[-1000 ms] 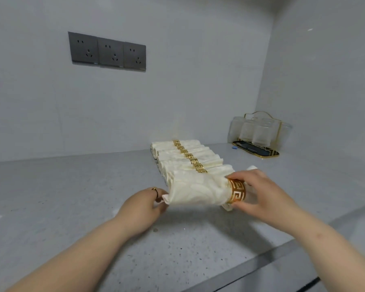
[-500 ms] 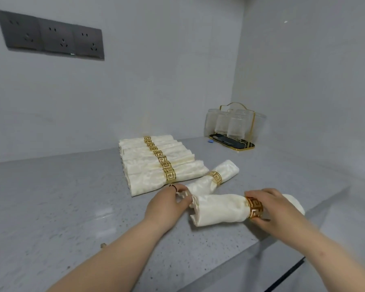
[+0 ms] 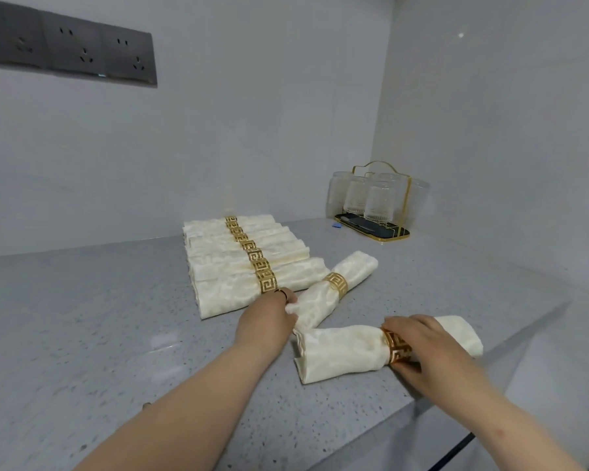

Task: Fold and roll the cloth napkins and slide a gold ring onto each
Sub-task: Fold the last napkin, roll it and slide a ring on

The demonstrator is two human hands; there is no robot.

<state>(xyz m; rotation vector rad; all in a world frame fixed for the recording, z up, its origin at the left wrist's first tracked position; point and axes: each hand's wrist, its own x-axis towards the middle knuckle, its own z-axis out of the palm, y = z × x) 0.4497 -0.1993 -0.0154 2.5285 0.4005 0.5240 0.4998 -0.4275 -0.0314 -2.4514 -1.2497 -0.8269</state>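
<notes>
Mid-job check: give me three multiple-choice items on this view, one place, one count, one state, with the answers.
1. The glass rack stands at the: A) front edge B) far right corner C) far left.
2. Count of wall sockets: A) three B) one C) six.
3. The gold ring of the nearest napkin is: A) lying loose B) missing C) on it, gripped by the right hand.
Answers: B, it sits where the walls meet; A, three faces show; C, that hand curls round the ring.
</notes>
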